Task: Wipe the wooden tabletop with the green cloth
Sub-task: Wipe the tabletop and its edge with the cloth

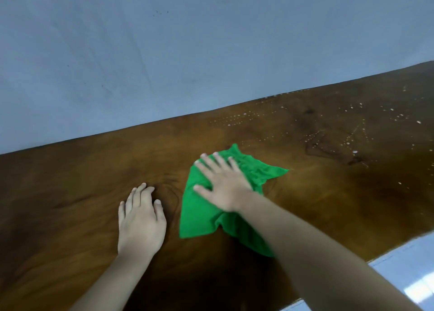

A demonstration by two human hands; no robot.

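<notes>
A plain blue-grey wall [164, 52] rises directly behind the far edge of the wooden tabletop [70, 181], so the board runs flush against it and you have no room to push anything off the back. The wood is dark and glossy, and to your right it is scattered with pale droplets [347, 143], some in dotted lines, reaching almost to the wall.

Your right hand [223, 183] lies flat and open on the green cloth [199, 214], fingers spread and palm down. That is a press, not a pinch: nothing is clasped, and the spread palm holds down more of the fabric and keeps it from bunching as it slides. The cloth sits near the middle of the table, loosely crumpled, with one corner pointing toward the droplets and another part trailing under your forearm toward the near edge.

Your left hand [141, 219] rests on the bare wood just beside the cloth, apart from it, fingers slightly curled and holding nothing. It looks like a brace that takes your weight as you lean over the board.

The wet patch lies well to the right of the cloth, so most of the wiping appears to remain. The trailing fold may drag, so gather it under your palm.
</notes>
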